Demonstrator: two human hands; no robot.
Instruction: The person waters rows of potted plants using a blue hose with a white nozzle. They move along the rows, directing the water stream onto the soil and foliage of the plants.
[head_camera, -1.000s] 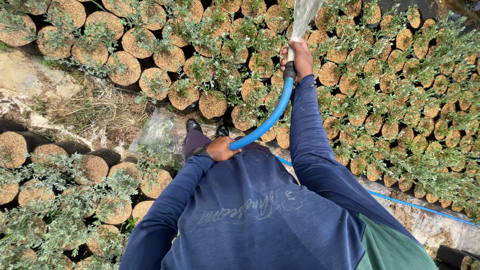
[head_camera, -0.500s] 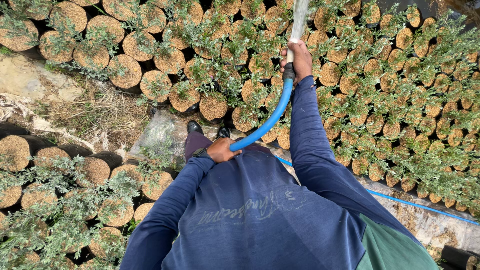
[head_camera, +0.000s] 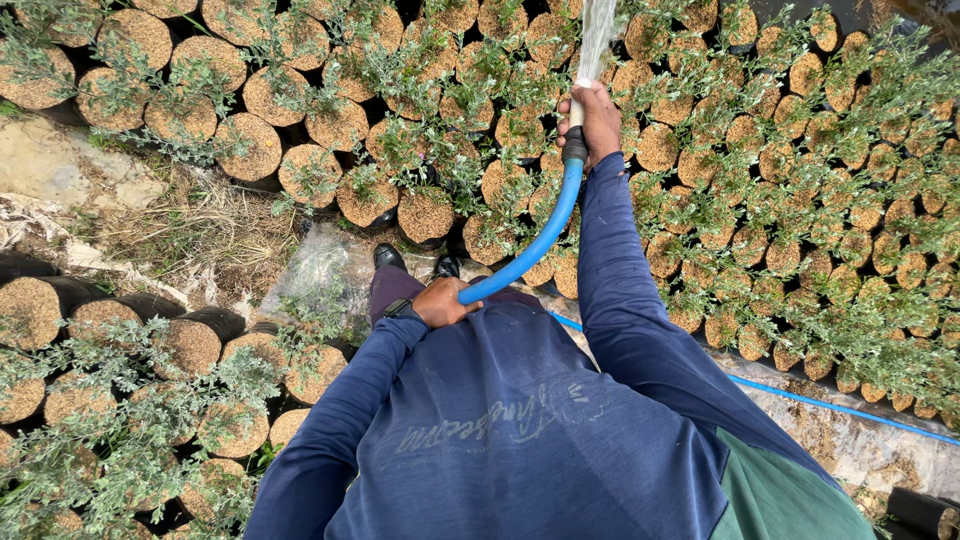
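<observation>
Nearest to me, my left hand (head_camera: 440, 300) is closing around the blue hose (head_camera: 532, 248) just in front of my waist, with the fingers wrapped fully around it. Below this hand my black shoes (head_camera: 388, 256) are standing on a clear plastic sheet (head_camera: 320, 275) that is lying on the ground. On the near left, a group of round black pots (head_camera: 200, 340) with sawdust-coloured filling and small grey-green plants is standing beside me, and a patch of dry grass (head_camera: 190, 230) is lying behind them.

From my left hand the hose is rising in a gentle curve, going far and a little to the right. Its long axis is running from near to far, and its open end is pointing away from me. My right hand (head_camera: 592, 118) is gripping it tightly at the dark collar near the end, with the arm stretched out.

Compared with a moment ago, almost nothing is changing: both hands are keeping the same grip and the same place, and the hose is keeping its curve. So the water stream (head_camera: 597, 30) is still leaving the end and falling on the same far pots (head_camera: 640, 80).

On the right, a thin blue pipe (head_camera: 830, 405) is lying along the ground, beside the many rows of potted plants (head_camera: 850, 200).
</observation>
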